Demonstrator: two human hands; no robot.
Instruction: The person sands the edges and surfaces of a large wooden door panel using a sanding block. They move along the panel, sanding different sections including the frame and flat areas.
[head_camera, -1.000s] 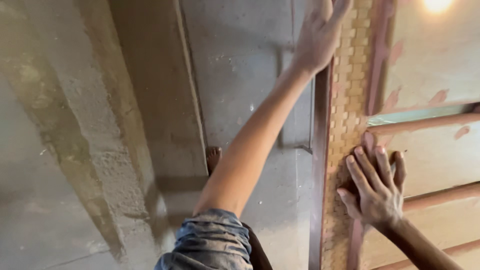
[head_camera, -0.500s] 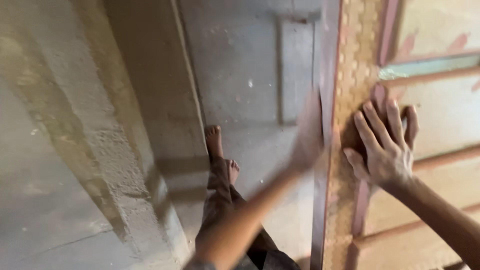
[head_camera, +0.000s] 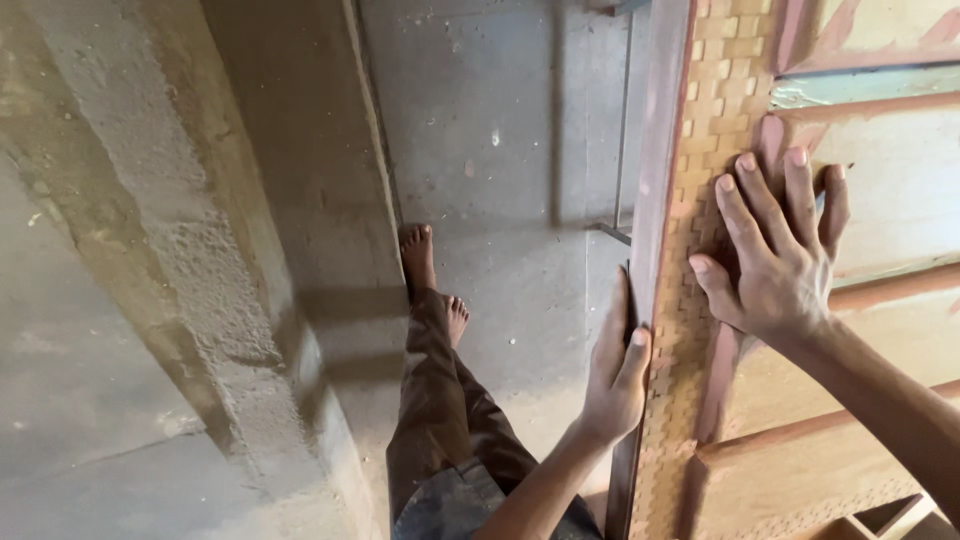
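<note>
A large wooden panel (head_camera: 880, 200) stands upright on the right, with raised reddish rails and a carved basket-weave strip (head_camera: 715, 120) along its left side. My left hand (head_camera: 615, 370) grips the panel's dark left edge (head_camera: 660, 150), fingers wrapped around it, thumb on the front. My right hand (head_camera: 775, 255) lies flat with fingers spread on the carved strip and the panel face.
A rough concrete wall and ledge (head_camera: 190, 270) run along the left. The grey concrete floor (head_camera: 500, 130) lies below, with my bare feet (head_camera: 420, 260) and brown trousers (head_camera: 440, 400) on it. A thin metal rod (head_camera: 622, 130) stands beside the panel's edge.
My left hand has come down from high on the panel's edge to a lower grip. My right hand stays flat on the carved strip. The view has tilted downward.
</note>
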